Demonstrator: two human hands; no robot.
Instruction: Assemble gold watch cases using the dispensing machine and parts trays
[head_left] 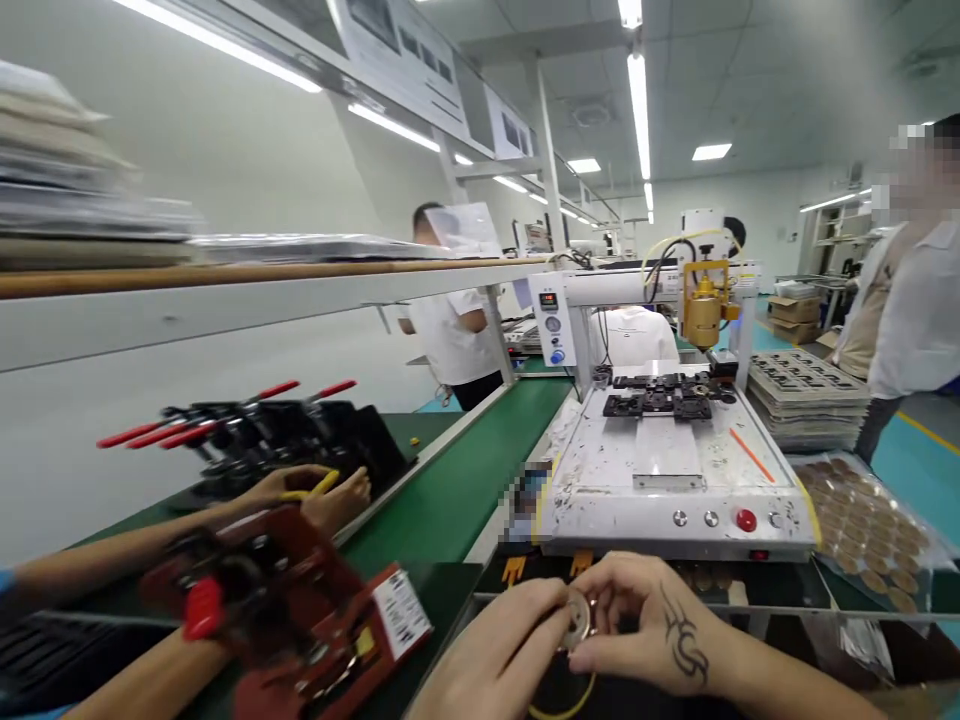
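At the bottom middle my left hand (502, 645) and my right hand (649, 620) meet around a small round silver metal part (578, 618). The fingers of both close on its edges, and much of it is hidden behind them. Below my hands hangs a thin yellow band or cord (566, 708); whether it joins the round part I cannot tell. Just beyond stands a white dispensing machine (645, 510), with a gold-coloured head (703, 310) over black fixtures (660, 397) on its bed.
At left a co-worker's hands (322, 495) hold a yellow item. Nearer stands a red-brown clamp fixture (292, 620); behind are red-handled toggle clamps (247, 425). A green conveyor belt (457, 480) runs alongside. Right lie stacked trays (806, 395) and a sheet of brown discs (870, 520).
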